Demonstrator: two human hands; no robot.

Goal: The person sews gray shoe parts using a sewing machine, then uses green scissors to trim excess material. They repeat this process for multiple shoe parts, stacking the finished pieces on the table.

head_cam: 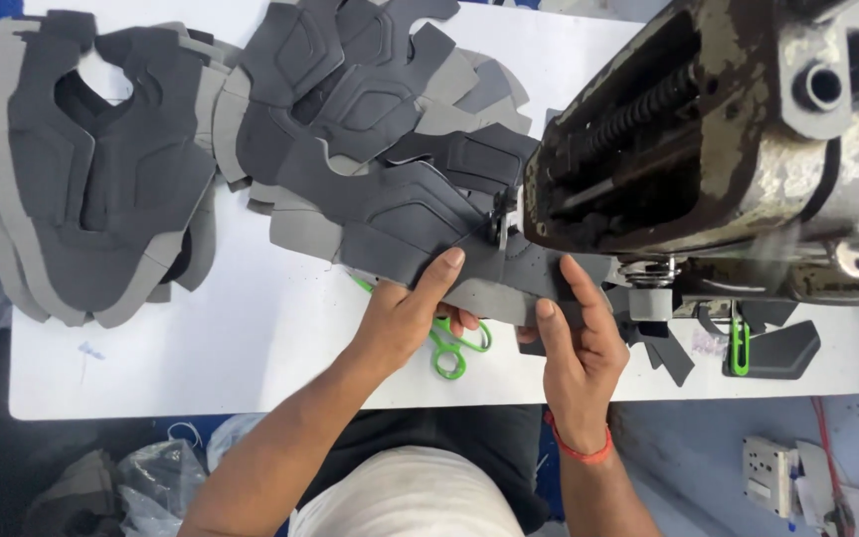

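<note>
White worktop [251, 338] carries heaps of grey cut pieces [101, 179] at the far left and middle. At the right stands a worn sewing machine [708, 129]. One grey piece [489, 273] lies flat under its needle, close to the near edge. The left hand [415, 313] presses on the piece's left side, fingers spread flat. The right hand [574, 343] presses on its right side, fingers flat too, holding nothing tight. Green scissors [449, 348] lie just under the left hand. Bare worktop lies to the near left.
</note>
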